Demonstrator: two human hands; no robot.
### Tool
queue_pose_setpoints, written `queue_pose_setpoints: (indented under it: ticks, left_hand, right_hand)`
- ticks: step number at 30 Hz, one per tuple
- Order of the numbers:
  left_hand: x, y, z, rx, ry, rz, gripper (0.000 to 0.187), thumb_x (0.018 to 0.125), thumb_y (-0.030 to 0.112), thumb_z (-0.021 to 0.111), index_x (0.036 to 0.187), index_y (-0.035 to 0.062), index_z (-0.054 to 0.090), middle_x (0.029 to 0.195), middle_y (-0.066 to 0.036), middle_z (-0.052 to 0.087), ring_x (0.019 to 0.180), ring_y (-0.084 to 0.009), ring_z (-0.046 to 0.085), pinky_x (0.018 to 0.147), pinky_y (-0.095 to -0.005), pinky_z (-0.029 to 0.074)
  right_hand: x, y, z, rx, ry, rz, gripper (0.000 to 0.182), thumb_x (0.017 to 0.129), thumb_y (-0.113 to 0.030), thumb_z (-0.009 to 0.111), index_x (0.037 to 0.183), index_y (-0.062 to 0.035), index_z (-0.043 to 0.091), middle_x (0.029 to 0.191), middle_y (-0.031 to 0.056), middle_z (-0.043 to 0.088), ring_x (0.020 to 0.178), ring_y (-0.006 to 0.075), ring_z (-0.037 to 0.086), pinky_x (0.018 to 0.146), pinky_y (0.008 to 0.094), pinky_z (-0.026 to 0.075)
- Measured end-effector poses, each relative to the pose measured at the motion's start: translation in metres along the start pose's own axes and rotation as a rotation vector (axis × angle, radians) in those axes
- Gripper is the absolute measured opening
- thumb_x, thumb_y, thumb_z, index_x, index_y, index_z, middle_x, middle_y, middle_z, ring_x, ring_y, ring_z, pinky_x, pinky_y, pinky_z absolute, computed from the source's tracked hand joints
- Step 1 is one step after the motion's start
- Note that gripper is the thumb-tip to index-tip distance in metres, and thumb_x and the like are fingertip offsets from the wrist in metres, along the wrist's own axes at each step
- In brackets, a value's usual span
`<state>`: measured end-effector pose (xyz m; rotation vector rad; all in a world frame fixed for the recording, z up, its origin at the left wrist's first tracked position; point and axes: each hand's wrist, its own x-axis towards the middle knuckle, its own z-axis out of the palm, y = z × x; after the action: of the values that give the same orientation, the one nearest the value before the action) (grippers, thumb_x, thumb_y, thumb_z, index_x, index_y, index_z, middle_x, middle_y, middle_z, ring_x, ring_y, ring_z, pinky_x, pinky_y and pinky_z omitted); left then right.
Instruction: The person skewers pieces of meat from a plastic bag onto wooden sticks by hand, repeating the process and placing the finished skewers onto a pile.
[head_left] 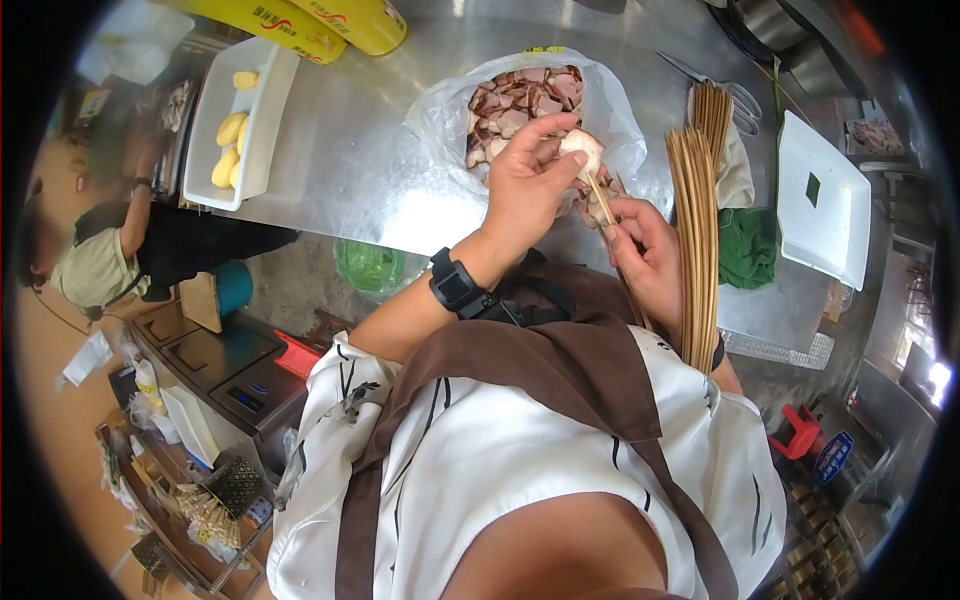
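Note:
My left hand (528, 182) pinches a pale slice of meat (582, 152) between thumb and fingers, over the near edge of the steel table. My right hand (648, 250) grips a thin wooden skewer (599, 196), whose upper end meets the slice. More meat pieces (592, 210) show around the skewer, just beyond my right fingers. Behind my hands, a clear plastic bag (612, 105) lies open, full of sliced dark-edged meat (520, 105). A long bundle of wooden skewers (697, 230) rests right beside my right hand.
At the left stands a white tray (270, 110) with yellow potato-like pieces (232, 130). Yellow rolls (370, 22) lie at the back. Scissors (740, 100), a green cloth (747, 248) and a white tray (825, 205) are on the right. Another person (100, 255) works at far left.

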<state>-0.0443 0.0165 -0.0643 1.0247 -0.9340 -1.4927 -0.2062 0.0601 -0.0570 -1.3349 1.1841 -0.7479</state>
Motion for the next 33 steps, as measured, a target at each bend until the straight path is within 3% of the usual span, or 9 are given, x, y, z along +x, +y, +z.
queue_pose_setpoints:
  ticks: [6,8,17,23,33]
  left_hand:
    - [0.0,-0.006,-0.002,0.034,0.006,0.012,0.02,0.085,0.003,0.054,0.105,-0.0004,0.055,0.094,-0.011,0.062,0.082,-0.0188,0.063,0.07,-0.0265,0.052]
    - [0.0,-0.001,0.0,-0.142,0.078,-0.161,0.017,0.085,0.007,0.056,0.099,-0.0009,0.059,0.094,-0.01,0.062,0.082,-0.0183,0.063,0.069,-0.0273,0.052]
    - [-0.001,0.001,-0.003,-0.291,0.057,-0.375,0.021,0.086,0.012,0.055,0.103,0.0004,0.057,0.095,-0.012,0.062,0.087,-0.0231,0.063,0.075,-0.0315,0.049]
    - [-0.003,-0.004,-0.006,-0.389,0.013,-0.406,0.021,0.086,0.013,0.055,0.103,0.001,0.057,0.096,-0.013,0.062,0.09,-0.0243,0.062,0.077,-0.0327,0.049]
    - [-0.008,-0.001,-0.001,-0.306,-0.038,-0.43,0.026,0.086,0.012,0.055,0.109,-0.0003,0.054,0.098,-0.014,0.061,0.09,-0.0224,0.061,0.078,-0.0326,0.049]
  right_hand:
    - [0.0,0.001,0.001,0.007,0.0,-0.005,0.019,0.086,-0.004,0.048,0.105,-0.0007,0.046,0.061,-0.0003,0.048,0.054,0.005,0.041,0.051,0.021,0.033]
    - [0.0,0.001,0.001,0.02,0.003,-0.01,0.019,0.086,-0.004,0.048,0.105,-0.0007,0.046,0.061,-0.0003,0.048,0.054,0.0048,0.041,0.051,0.0209,0.033]
    - [-0.002,0.002,0.002,0.06,0.002,-0.002,0.021,0.087,-0.002,0.046,0.107,-0.001,0.045,0.063,-0.0016,0.047,0.055,0.0037,0.039,0.051,0.0199,0.031]
    - [-0.002,0.002,0.004,0.101,0.016,0.004,0.021,0.087,-0.002,0.046,0.108,-0.0013,0.043,0.064,-0.0008,0.048,0.055,0.0042,0.041,0.052,0.0195,0.033]
    - [0.001,-0.003,0.003,0.134,0.046,0.002,0.013,0.086,-0.001,0.047,0.096,-0.0033,0.038,0.067,0.0015,0.05,0.056,0.0057,0.044,0.053,0.0193,0.038]
